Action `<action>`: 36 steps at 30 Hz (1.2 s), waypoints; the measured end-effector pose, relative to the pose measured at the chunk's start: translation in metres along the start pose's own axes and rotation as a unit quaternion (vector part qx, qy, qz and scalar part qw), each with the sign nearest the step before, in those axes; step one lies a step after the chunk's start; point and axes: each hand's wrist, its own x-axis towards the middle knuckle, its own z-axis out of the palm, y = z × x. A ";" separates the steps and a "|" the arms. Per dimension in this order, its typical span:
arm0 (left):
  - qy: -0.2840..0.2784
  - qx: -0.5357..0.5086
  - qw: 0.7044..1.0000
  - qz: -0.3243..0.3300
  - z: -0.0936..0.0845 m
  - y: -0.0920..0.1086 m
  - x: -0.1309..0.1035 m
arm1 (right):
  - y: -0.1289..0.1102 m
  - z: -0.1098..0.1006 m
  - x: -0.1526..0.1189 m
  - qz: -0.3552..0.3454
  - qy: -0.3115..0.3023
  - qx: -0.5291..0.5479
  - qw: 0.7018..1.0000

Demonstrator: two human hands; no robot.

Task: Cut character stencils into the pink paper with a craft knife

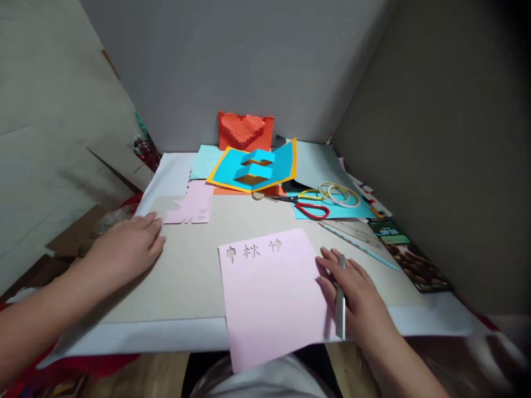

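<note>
A pink paper sheet [274, 304] lies in front of me and hangs over the table's near edge. Cut-out Chinese characters run along its top. At its right side my right hand [363, 293] holds a slim silver utility knife [341, 309] between its fingers, handle toward me; the blade end is too small to make out. My left hand [128, 243] rests palm down on the grey board [186, 276] at the left, fingers extended and holding nothing. Just beyond its fingertips is a pink paper piece [199, 202] with cut-out holes and notches.
Behind stand a blue and yellow pop-up card [284, 166] and a red heart card [244, 127]. Scissors [313, 211] with red and yellow handles, white rings [350, 193], a striped stick [360, 246] and a phone [418, 265] lie right. Grey panels [249, 61] enclose the back.
</note>
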 end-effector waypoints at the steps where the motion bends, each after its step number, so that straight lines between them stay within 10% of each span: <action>1: 0.013 0.006 0.998 0.066 -0.008 0.014 0.000 | -0.001 0.000 0.001 0.001 0.001 -0.001 1.000; 6: 0.091 -0.014 0.919 0.383 -0.034 0.106 -0.012 | -0.009 -0.003 0.004 -0.002 0.002 0.006 1.000; 11: 0.159 -0.050 0.827 0.536 -0.017 0.171 -0.025 | -0.020 -0.001 0.007 0.001 -0.004 0.000 1.000; 28: 0.252 -0.128 0.836 0.470 0.033 0.202 -0.042 | -0.025 -0.005 0.012 0.007 -0.032 0.035 0.999; 34: 0.222 -0.120 0.846 0.470 0.029 0.203 -0.049 | -0.015 -0.043 0.039 0.050 -0.060 0.150 0.986; 36: 0.222 -0.123 0.847 0.467 0.027 0.204 -0.050 | -0.022 -0.053 0.057 0.135 -0.085 0.314 0.936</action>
